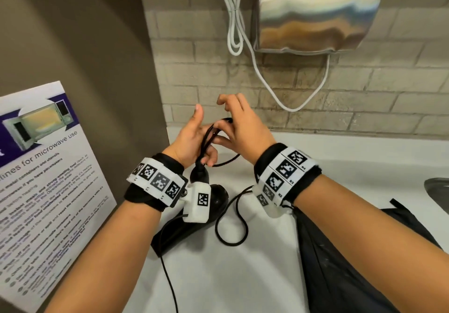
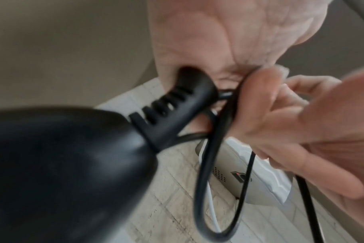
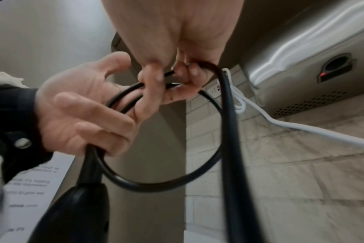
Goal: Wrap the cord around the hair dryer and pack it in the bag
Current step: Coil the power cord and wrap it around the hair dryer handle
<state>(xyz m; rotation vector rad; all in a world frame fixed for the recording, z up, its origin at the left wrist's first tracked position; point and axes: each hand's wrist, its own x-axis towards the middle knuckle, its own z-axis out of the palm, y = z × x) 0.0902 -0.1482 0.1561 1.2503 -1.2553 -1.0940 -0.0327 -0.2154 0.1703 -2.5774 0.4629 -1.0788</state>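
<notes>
The black hair dryer (image 1: 216, 201) hangs tilted above the white counter (image 1: 243, 276), partly hidden by my left wrist camera. My left hand (image 1: 201, 145) holds the black cord (image 1: 230, 230) where it leaves the handle (image 2: 62, 164), lower fingers curled round it, with loops across the palm (image 3: 83, 115). My right hand (image 1: 226, 128) pinches a cord loop (image 3: 229, 131) just above the left palm with its fingertips (image 3: 187, 72). Slack cord trails down onto the counter. The black bag (image 1: 340, 264) lies flat under my right forearm.
A steel hand dryer (image 1: 315, 13) is mounted on the tiled wall ahead, its white cable (image 1: 245, 45) drooping below it. A microwave poster (image 1: 43, 179) leans on the brown panel at left. A sink edge (image 1: 437, 186) shows at far right.
</notes>
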